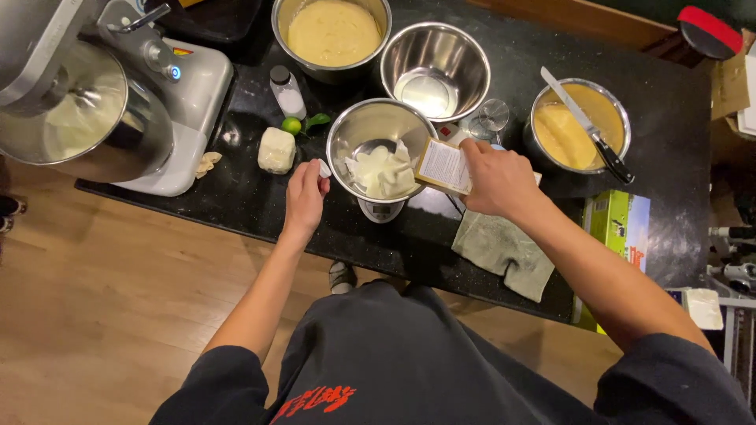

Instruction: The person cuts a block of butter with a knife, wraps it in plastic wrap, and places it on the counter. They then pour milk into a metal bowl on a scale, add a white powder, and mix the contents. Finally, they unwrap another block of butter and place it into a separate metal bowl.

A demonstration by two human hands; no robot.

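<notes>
My right hand [498,179] grips a small carton [443,166], tilted with its mouth over the rim of a steel bowl [358,126]. The bowl stands on a small kitchen scale [380,210] and holds white creamy lumps [382,173]. My left hand [305,195] rests beside the bowl's left rim, thumb and fingers pinched on a small white bit [324,168]. A pale block [276,149] and a lime [292,125] lie just left of that hand.
A stand mixer [102,94] occupies the counter's left end. Behind are a bowl of yellow batter [333,33], an empty steel bowl [435,69] and a bowl of yellow cream with a knife [587,126] across it. A grey cloth [504,250] lies at the front edge.
</notes>
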